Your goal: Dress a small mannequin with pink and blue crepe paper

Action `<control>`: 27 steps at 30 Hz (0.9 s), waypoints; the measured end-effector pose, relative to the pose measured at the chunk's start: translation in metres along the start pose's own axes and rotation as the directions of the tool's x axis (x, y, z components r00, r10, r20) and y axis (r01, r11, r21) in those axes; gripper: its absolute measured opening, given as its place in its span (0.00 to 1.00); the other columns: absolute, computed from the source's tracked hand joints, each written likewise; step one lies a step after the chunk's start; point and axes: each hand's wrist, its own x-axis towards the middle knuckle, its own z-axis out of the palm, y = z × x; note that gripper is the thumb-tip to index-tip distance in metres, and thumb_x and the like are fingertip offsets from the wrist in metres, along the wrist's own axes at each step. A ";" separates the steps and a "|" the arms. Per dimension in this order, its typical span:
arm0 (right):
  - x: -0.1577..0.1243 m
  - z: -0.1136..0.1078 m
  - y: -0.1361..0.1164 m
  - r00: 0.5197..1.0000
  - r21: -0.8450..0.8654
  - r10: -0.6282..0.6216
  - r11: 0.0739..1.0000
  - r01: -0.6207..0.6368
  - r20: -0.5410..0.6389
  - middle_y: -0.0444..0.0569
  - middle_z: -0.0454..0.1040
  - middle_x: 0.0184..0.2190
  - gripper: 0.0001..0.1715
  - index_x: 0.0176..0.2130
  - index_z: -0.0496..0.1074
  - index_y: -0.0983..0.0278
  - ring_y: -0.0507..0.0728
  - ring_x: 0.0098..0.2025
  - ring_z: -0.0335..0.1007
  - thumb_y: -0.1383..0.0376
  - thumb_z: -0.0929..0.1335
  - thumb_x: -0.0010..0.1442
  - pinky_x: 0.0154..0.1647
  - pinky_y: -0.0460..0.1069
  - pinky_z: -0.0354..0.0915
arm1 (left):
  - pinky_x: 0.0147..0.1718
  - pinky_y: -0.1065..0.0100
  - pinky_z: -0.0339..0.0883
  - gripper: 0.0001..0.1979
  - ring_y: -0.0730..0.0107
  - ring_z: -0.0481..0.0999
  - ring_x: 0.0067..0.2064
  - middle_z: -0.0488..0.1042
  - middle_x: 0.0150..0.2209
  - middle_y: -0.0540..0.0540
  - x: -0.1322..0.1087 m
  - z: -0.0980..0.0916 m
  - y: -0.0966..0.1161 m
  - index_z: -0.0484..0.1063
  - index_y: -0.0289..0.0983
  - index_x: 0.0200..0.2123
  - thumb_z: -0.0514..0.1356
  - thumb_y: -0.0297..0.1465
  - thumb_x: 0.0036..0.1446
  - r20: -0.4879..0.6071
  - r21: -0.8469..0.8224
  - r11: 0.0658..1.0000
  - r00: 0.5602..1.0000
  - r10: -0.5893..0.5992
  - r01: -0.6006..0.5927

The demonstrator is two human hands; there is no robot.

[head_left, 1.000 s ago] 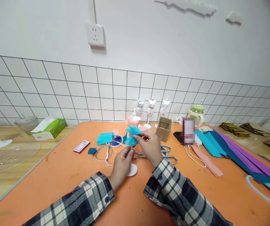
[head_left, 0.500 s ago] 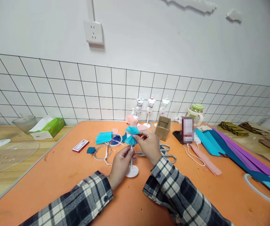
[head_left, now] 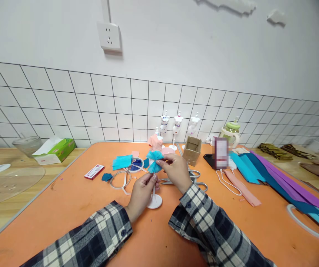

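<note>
A small white mannequin stand [head_left: 154, 202] rests on the orange table [head_left: 73, 207]. At its top sits a ruffled teal paper piece [head_left: 155, 161]. My left hand [head_left: 142, 193] pinches the stand's thin post just under the teal paper. My right hand [head_left: 176, 171] pinches the right side of the teal paper with fingertips together. Both sleeves are plaid.
Scissors [head_left: 196, 180] lie just right of my hands. White tape rings [head_left: 120, 180], teal scraps [head_left: 122, 162], a red-white card [head_left: 93, 171], a small cardboard box [head_left: 192, 150], little mannequins [head_left: 177, 126], a phone [head_left: 221, 152] and long teal and purple paper strips [head_left: 281, 181] surround them. A tissue box [head_left: 54, 151] is at left.
Both hands stay on the stand and teal paper with only slight finger shifts. The view has drifted a little.
</note>
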 end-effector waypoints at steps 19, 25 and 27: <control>0.003 0.004 0.009 0.996 0.241 0.090 0.967 -0.083 -0.016 0.52 0.74 0.51 0.32 0.53 0.69 0.60 0.59 0.49 0.71 0.60 0.75 0.49 0.45 0.52 0.69 | 0.24 0.71 0.65 0.15 0.73 0.69 0.24 0.73 0.26 0.50 -0.001 -0.002 0.000 0.72 0.37 0.28 0.63 0.43 0.53 0.009 0.064 0.996 0.998 0.060 -0.060; 0.002 0.000 0.000 0.963 0.516 0.033 0.839 -0.172 0.268 0.50 0.78 0.41 0.18 0.43 0.73 0.63 0.57 0.46 0.75 0.59 0.73 0.52 0.47 0.51 0.71 | 0.23 0.70 0.65 0.15 0.73 0.68 0.23 0.72 0.24 0.50 -0.005 0.000 0.004 0.72 0.36 0.26 0.63 0.43 0.52 0.021 0.060 0.997 0.998 0.051 -0.052; 0.002 0.000 -0.002 0.971 0.520 0.047 0.838 -0.166 0.234 0.49 0.78 0.40 0.19 0.41 0.71 0.63 0.57 0.45 0.75 0.60 0.74 0.50 0.46 0.51 0.71 | 0.23 0.70 0.65 0.15 0.72 0.69 0.23 0.72 0.24 0.50 -0.006 0.001 0.004 0.73 0.36 0.27 0.63 0.43 0.52 0.024 0.062 0.996 0.998 0.057 -0.058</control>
